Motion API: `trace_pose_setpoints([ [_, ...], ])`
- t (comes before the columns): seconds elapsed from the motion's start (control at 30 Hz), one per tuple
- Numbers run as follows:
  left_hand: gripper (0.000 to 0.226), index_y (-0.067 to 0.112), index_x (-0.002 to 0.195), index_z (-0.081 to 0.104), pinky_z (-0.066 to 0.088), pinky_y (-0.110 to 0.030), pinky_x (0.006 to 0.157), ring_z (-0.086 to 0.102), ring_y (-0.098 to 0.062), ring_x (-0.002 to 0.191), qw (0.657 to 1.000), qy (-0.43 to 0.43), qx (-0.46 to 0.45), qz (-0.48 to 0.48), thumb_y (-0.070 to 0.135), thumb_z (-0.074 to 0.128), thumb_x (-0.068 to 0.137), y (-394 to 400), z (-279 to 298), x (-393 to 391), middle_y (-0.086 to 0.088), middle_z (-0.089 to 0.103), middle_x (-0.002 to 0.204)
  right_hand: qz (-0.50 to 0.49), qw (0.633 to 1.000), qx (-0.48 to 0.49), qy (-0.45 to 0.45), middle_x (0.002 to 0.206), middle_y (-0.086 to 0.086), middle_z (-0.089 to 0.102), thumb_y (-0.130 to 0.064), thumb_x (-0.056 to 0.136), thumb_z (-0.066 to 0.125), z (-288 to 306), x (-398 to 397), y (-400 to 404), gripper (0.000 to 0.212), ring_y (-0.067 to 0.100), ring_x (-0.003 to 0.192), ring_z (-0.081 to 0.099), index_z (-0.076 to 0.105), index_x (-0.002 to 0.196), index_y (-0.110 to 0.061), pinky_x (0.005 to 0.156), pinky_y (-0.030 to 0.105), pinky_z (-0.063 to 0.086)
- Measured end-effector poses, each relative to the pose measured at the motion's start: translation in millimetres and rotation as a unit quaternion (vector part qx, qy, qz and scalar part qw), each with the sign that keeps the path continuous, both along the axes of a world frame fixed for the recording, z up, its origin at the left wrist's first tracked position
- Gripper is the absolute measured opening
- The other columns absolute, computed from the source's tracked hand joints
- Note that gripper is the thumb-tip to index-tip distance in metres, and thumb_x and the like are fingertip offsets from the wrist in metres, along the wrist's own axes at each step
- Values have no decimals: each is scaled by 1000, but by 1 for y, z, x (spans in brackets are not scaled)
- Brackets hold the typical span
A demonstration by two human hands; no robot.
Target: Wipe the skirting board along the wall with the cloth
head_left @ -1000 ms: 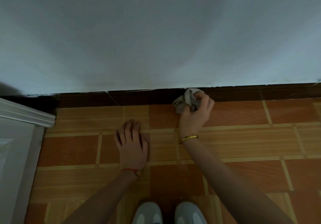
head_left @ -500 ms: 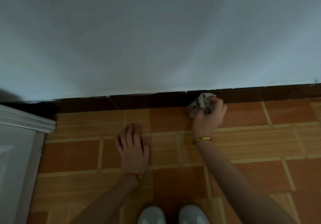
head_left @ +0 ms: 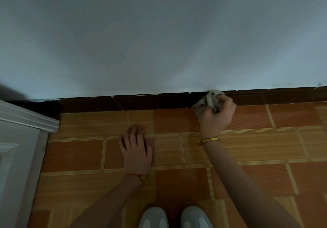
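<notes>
The right hand (head_left: pixel 216 117) is bunching the grey cloth (head_left: pixel 208 102) in its grip, pressing it against the dark skirting board (head_left: pixel 141 102) under the wall (head_left: pixel 159 33); the left hand (head_left: pixel 136 149) is lying flat, fingers spread, on the floor (head_left: pixel 247 149).

Hands: 2, left hand (head_left: pixel 137 149), right hand (head_left: pixel 216 116) | cloth (head_left: pixel 206 102): 1 | skirting board (head_left: pixel 141 103): 1 run | wall (head_left: pixel 159 33): 1 | shoes: 2, (head_left: pixel 153 218) and (head_left: pixel 196 218) | gold bangle (head_left: pixel 209 140): 1 | red cord bracelet (head_left: pixel 134 175): 1 | white door frame (head_left: pixel 23 130): 1
</notes>
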State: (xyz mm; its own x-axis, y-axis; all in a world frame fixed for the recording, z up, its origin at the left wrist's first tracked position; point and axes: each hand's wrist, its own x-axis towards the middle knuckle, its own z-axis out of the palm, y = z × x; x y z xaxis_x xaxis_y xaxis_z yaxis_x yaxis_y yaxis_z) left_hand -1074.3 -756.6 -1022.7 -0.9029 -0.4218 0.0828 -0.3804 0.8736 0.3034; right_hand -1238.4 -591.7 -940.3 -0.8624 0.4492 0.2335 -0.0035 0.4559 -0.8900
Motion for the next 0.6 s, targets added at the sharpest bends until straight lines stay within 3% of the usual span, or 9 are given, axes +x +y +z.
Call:
trace_pose_setpoints([
  [0.07, 50, 11, 138, 51, 23, -62, 115, 41, -35, 135, 1000, -3, -1, -1, 32, 40, 94, 0, 0, 0, -13, 47, 145, -19, 1000, 4, 14, 112, 11, 53, 4, 78, 63, -1, -6, 10, 27, 12, 98, 53, 58, 102, -7, 84, 21, 48],
  [0.23, 50, 10, 136, 53, 22, -61, 116, 42, -36, 135, 1000, -1, -2, 3, 32, 39, 94, 1, -1, -1, -13, 47, 145, 17, 1000, -5, 15, 115, 9, 48, 6, 78, 62, 1, 4, -14, 27, 11, 101, 51, 57, 101, -6, 79, 2, 42],
  [0.43, 52, 10, 139, 51, 23, -62, 115, 41, -36, 135, 1000, -2, -7, 2, 33, 39, 94, 1, -1, 0, -14, 47, 144, 141, 989, 35, 19, 111, 5, 47, 8, 74, 67, -9, 23, -44, 28, 4, 94, 47, 59, 96, -6, 74, -1, 40],
  [0.6, 51, 10, 137, 52, 24, -61, 115, 43, -36, 134, 1000, -6, -6, 1, 33, 38, 94, 1, 1, 0, -14, 47, 144, 56, 998, 16, 0, 113, 11, 51, 13, 72, 60, -8, 6, -13, 32, 12, 95, 52, 59, 98, -6, 75, -1, 39],
])
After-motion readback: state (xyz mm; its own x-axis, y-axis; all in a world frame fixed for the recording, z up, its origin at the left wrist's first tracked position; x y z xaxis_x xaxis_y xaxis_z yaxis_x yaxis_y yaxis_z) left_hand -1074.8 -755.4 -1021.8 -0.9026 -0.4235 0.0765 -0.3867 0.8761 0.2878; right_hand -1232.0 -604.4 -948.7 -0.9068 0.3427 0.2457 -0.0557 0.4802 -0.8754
